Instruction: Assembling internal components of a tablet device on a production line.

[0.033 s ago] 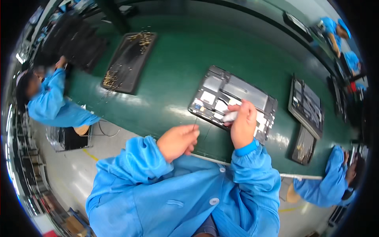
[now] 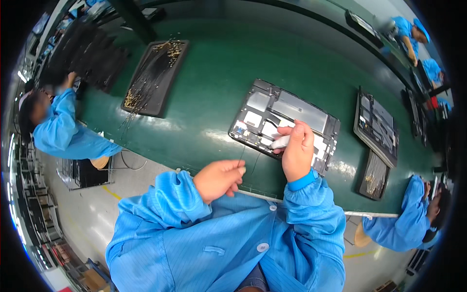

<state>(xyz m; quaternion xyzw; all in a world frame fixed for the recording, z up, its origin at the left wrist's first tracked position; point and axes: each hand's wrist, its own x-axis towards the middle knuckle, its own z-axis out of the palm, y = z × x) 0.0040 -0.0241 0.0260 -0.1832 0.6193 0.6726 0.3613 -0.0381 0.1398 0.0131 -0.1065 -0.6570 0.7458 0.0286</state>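
In front of me on the green table (image 2: pixel 209 87) lies an opened flat electronic device (image 2: pixel 299 114), tablet- or laptop-like, with grey battery cells and white-patched boards inside. My left hand (image 2: pixel 221 180) is closed in a pinch on a thin black cable (image 2: pixel 243 153) by the device's near left edge. Over the device's near middle, my right hand (image 2: pixel 297 151) is closed, fingertips close together at the boards. Something white (image 2: pixel 279 142) covers or sits at its thumb tip. Whatever those fingers may hold is hidden.
A dark tray (image 2: pixel 168 82) of thin black cables with gold-coloured ends lies at the far left. To the right, similar opened devices (image 2: pixel 377 126) rest on another cable tray (image 2: pixel 373 177). Co-workers in blue sit left (image 2: pixel 73 126) and right (image 2: pixel 401 214). Black parts (image 2: pixel 87 56) are stacked far left.
My left hand is slightly lower, a little farther from the device, with the cable still pinched. My right hand stays at the boards. The whole view has shifted slightly.
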